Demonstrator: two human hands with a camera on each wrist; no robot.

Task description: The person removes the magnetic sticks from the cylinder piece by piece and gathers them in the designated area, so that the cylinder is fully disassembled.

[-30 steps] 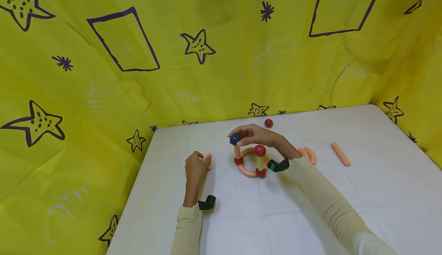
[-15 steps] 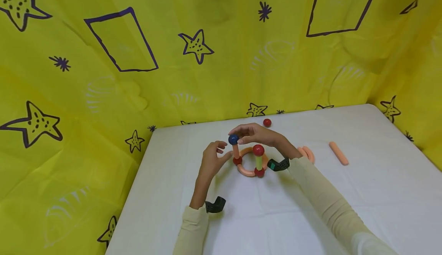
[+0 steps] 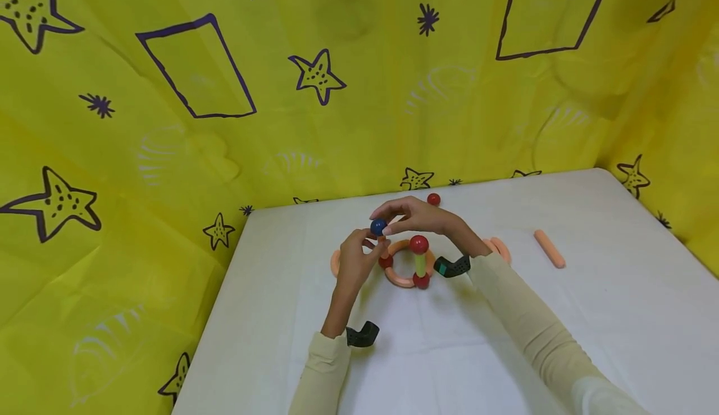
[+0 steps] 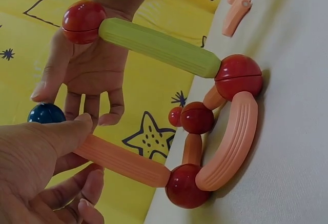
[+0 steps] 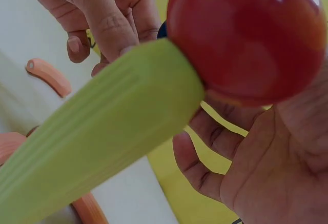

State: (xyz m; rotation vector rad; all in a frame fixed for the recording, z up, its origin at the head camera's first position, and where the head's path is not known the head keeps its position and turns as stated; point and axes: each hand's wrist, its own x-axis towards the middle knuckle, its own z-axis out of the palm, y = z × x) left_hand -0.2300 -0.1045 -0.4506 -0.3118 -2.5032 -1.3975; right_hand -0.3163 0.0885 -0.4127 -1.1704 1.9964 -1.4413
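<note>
The left hand (image 3: 352, 264) pinches the orange upright rod (image 4: 123, 161) between its fingers (image 4: 56, 134), just under the blue ball (image 3: 379, 226). The right hand (image 3: 418, 216) arches above, its fingers (image 4: 54, 73) grasping that ball at the rod's top. One green rod (image 3: 420, 265) stands beside it, capped by a red ball (image 3: 418, 244). Four red balls join the ring (image 4: 233, 142) of curved pieces on the tabletop (image 3: 562, 327). One loose red ball (image 3: 433, 199) lies near the far edge; one loose straight stick (image 3: 548, 248) lies well apart, with open room in front.
</note>
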